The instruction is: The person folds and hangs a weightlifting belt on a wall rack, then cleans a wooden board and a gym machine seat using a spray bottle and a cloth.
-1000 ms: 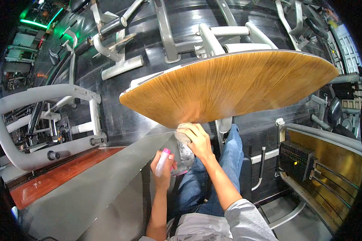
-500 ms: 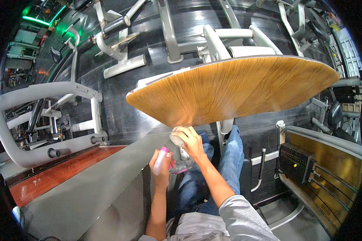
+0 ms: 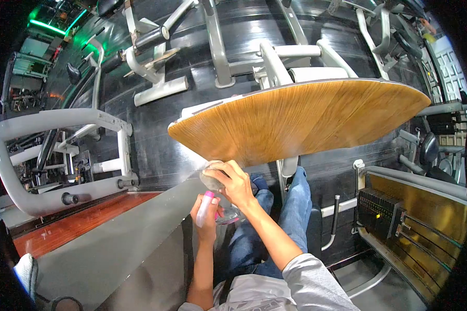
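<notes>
My left hand (image 3: 206, 213) is wrapped round a spray bottle (image 3: 206, 208) with a pink and white trigger head. The bottle's clear body (image 3: 227, 215) shows to the right of the fingers. Just above it, my right hand (image 3: 233, 181) is closed on a greyish cloth (image 3: 211, 179), bunched under the fingers. Both lie close to the lower left edge of a curved wooden panel (image 3: 296, 122) with a wood-grain face. Whether the cloth touches the panel's edge I cannot tell.
Grey tubular gym machine frames stand left (image 3: 62, 116) and behind the panel (image 3: 275, 62). A weight stack (image 3: 379, 212) is at the right. A grey slanted surface (image 3: 109, 243) runs at lower left, beside a reddish wooden strip (image 3: 78, 223). My jeans-clad legs (image 3: 296, 207) are below the panel.
My right hand has shifted left with the cloth, nearer to the spray bottle's head. The left hand with the bottle has hardly moved. The view has tilted slightly.
</notes>
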The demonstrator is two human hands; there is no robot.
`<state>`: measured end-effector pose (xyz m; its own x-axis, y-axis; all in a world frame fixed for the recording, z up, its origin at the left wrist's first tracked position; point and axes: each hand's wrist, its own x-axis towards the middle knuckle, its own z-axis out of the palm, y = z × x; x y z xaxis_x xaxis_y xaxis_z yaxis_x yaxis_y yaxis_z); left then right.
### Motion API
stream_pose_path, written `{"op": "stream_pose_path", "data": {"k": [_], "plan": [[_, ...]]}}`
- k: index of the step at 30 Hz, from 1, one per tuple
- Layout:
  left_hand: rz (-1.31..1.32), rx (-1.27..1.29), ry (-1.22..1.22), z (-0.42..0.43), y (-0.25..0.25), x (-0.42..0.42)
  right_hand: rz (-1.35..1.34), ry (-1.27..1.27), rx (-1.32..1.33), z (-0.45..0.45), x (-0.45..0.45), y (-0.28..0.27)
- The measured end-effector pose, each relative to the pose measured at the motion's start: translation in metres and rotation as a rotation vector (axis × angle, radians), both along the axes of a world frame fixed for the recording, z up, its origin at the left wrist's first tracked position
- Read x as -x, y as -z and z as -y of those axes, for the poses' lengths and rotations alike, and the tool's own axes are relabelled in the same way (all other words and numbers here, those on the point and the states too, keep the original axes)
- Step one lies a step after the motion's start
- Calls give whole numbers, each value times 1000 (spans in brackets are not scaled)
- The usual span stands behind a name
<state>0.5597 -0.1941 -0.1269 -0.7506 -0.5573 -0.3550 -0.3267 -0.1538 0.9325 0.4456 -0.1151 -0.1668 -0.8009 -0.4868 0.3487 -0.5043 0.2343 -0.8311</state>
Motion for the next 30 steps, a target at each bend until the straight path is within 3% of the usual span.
{"op": "stream_pose_path", "data": {"k": [5,10,15,19,23,26,30], "plan": [[-10,-32,-77,0,-8,4,4,37,-173,-13,-17,55],[-22,-45,-72,0,-15,6,83,238,-291,-52,-24,73],[-51,-74,-2,-5,-25,14,247,431,-197,-116,-8,36],[-117,-95,77,-17,-29,25,336,377,-207,-171,8,-3],[-138,-131,186,-36,-24,27,362,408,-179,-200,12,6],[-131,-201,212,-46,-40,26,700,569,14,-197,7,4],[-147,-124,348,-56,-56,32,831,570,180,-201,-3,-12]]}}
